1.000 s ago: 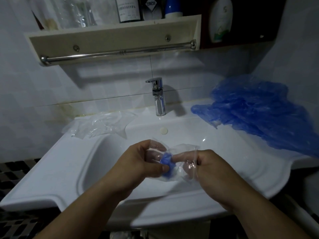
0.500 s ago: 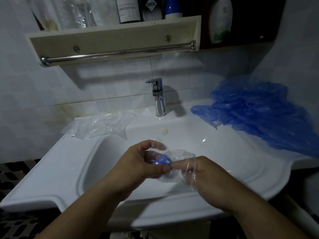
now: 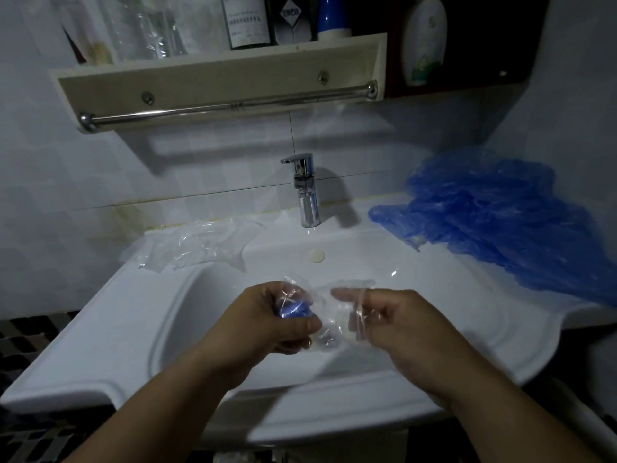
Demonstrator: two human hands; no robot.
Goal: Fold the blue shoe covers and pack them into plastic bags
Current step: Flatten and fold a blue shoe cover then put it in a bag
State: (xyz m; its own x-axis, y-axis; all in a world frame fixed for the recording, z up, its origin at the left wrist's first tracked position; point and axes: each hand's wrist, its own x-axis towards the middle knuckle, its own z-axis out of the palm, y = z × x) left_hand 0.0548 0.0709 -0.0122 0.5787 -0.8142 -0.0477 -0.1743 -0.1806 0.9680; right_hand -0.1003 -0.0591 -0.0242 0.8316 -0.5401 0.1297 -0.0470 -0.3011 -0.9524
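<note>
While gripping the bagged shoe cover [image 3: 293, 310] with the left hand [image 3: 267, 324], pinching the three-o'clock end of the plastic bag [image 3: 330, 330] with the right hand [image 3: 402, 324], likely holding it taut.

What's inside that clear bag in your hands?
A folded blue shoe cover shows through the clear bag, gripped by the left hand. That hand hides part of it.
</note>
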